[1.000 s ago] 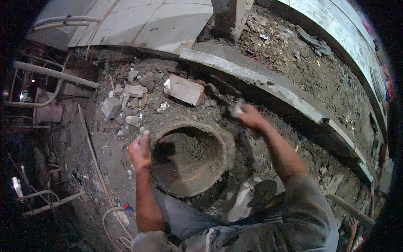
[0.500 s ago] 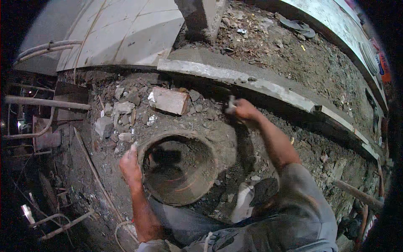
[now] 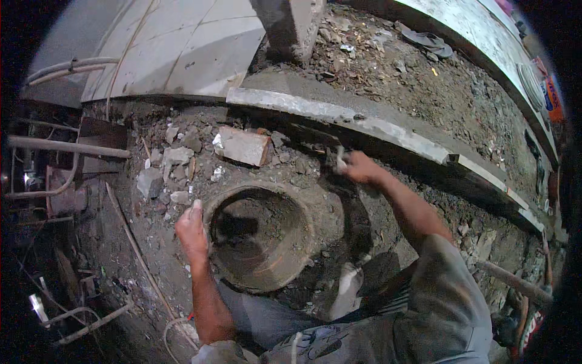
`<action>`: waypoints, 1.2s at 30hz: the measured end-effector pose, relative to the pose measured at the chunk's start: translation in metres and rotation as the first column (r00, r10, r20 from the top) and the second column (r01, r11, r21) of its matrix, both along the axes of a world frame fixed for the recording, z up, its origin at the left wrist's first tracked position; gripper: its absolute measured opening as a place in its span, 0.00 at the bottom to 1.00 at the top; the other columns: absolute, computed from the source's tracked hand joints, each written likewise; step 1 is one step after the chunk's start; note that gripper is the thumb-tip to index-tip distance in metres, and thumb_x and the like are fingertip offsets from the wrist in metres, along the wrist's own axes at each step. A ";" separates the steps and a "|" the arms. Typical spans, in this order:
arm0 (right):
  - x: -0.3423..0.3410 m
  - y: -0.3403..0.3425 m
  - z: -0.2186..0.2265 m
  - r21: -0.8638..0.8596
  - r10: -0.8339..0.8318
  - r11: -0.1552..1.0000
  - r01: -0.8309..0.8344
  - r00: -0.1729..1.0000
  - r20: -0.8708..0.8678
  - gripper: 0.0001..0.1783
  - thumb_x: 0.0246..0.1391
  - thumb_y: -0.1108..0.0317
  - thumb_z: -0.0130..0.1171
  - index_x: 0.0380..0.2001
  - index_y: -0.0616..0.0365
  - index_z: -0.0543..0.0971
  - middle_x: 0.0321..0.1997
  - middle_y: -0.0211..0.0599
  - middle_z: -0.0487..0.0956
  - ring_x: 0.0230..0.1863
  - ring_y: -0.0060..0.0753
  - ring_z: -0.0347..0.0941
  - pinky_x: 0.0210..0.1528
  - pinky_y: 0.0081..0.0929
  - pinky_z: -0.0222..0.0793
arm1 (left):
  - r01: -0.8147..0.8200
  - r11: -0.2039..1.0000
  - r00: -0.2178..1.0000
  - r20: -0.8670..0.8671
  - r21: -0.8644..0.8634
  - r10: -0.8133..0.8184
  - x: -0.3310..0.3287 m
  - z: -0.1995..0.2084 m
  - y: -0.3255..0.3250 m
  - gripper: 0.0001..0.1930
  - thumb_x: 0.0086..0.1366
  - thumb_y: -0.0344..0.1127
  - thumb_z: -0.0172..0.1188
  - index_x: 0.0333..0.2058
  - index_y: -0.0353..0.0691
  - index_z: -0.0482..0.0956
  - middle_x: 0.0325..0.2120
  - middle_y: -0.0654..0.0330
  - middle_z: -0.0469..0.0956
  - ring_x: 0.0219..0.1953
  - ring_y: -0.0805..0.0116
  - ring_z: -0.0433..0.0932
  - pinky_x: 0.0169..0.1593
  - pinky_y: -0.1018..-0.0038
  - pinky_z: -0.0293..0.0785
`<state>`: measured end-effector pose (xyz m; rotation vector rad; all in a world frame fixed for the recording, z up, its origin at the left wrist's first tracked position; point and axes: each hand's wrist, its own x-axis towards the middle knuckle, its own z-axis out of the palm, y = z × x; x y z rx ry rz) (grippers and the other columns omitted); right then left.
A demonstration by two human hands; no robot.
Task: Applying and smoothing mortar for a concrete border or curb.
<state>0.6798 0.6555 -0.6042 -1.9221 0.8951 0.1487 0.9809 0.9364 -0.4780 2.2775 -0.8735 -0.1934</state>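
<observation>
In front of me a round mud-caked basin [image 3: 308,238] has its hollow facing up toward me, with dirt and shadow inside. My left hand [image 3: 192,233] is closed at its left rim, one pale-tipped finger pointing away from me; part of its grip is hidden. My right hand [image 3: 362,167] is closed beyond the basin, over a dark trench beside the concrete kerb [image 3: 339,113]. Something pale shows at its fingertips, but blur and shadow hide what it holds. A broken brick block [image 3: 242,145] lies between the basin and the kerb.
Grey rubble [image 3: 176,162] lies left of the brick. A long stick [image 3: 136,242] slants along the left ground, near metal tubing [image 3: 73,147]. Pale slabs [image 3: 182,48] and a post [image 3: 291,30] stand beyond. A wooden pole [image 3: 515,282] lies at right, and a sandal [image 3: 427,40] beyond the kerb.
My right hand has shifted slightly right and nearer to me, along the trench. The basin and my left hand have moved a little away from me together.
</observation>
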 end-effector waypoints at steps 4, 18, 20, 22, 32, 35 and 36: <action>-0.023 -0.029 0.014 0.077 -0.115 0.990 0.115 0.993 -0.007 0.13 0.39 0.63 0.61 0.20 0.62 0.71 0.17 0.31 0.69 0.22 0.23 0.64 0.24 0.30 0.58 | 0.026 0.999 0.998 0.058 -0.034 -0.024 0.006 -0.003 0.006 0.22 0.61 0.43 0.51 0.15 0.32 0.61 0.12 0.64 0.53 0.19 0.75 0.52 0.21 0.71 0.52; 0.005 0.015 0.011 -0.111 0.076 0.990 -0.082 0.995 -0.058 0.28 0.45 0.48 0.47 0.28 0.69 0.75 0.32 0.57 0.75 0.36 0.51 0.73 0.40 0.41 0.66 | -0.157 0.986 0.986 -0.044 0.051 0.160 0.016 0.005 0.031 0.22 0.62 0.42 0.51 0.15 0.33 0.62 0.13 0.65 0.55 0.20 0.75 0.53 0.23 0.71 0.54; 0.083 0.017 -0.005 -0.185 0.146 0.972 -0.144 0.989 -0.003 0.30 0.44 0.45 0.49 0.30 0.68 0.75 0.33 0.56 0.76 0.38 0.52 0.73 0.42 0.41 0.67 | -0.165 0.985 0.983 -0.069 0.052 0.168 0.012 0.001 0.028 0.21 0.62 0.42 0.51 0.16 0.33 0.63 0.13 0.66 0.56 0.20 0.75 0.54 0.23 0.71 0.54; 0.148 0.021 0.006 -0.122 0.071 0.990 -0.072 0.997 -0.011 0.28 0.42 0.48 0.51 0.31 0.67 0.76 0.35 0.56 0.76 0.40 0.52 0.73 0.43 0.39 0.68 | -0.210 0.968 0.978 0.041 0.138 0.206 0.012 -0.002 0.030 0.21 0.62 0.42 0.52 0.16 0.34 0.63 0.14 0.68 0.57 0.20 0.76 0.54 0.24 0.73 0.54; 0.070 -0.005 -0.036 -0.003 -0.154 0.988 0.154 0.988 0.007 0.29 0.39 0.41 0.57 0.29 0.60 0.78 0.32 0.49 0.77 0.35 0.44 0.74 0.38 0.35 0.67 | -0.084 0.996 0.995 0.059 -0.022 0.085 0.017 -0.005 0.038 0.21 0.63 0.40 0.50 0.15 0.32 0.61 0.14 0.66 0.53 0.20 0.75 0.52 0.22 0.71 0.51; -0.034 -0.010 -0.008 0.121 -0.199 0.972 0.201 0.979 -0.034 0.18 0.45 0.54 0.56 0.31 0.59 0.78 0.26 0.42 0.77 0.29 0.34 0.73 0.34 0.32 0.66 | -0.067 0.998 0.996 0.055 0.002 0.067 0.020 -0.002 0.032 0.21 0.63 0.40 0.50 0.16 0.32 0.62 0.14 0.66 0.54 0.20 0.75 0.52 0.22 0.72 0.52; -0.056 -0.004 0.020 0.215 -0.254 0.943 0.254 0.967 -0.027 0.14 0.45 0.59 0.56 0.31 0.57 0.78 0.22 0.38 0.75 0.25 0.27 0.70 0.29 0.29 0.65 | -0.094 0.996 0.996 0.004 -0.008 0.094 0.024 -0.003 0.035 0.20 0.62 0.40 0.50 0.16 0.32 0.62 0.14 0.66 0.54 0.20 0.75 0.53 0.23 0.72 0.53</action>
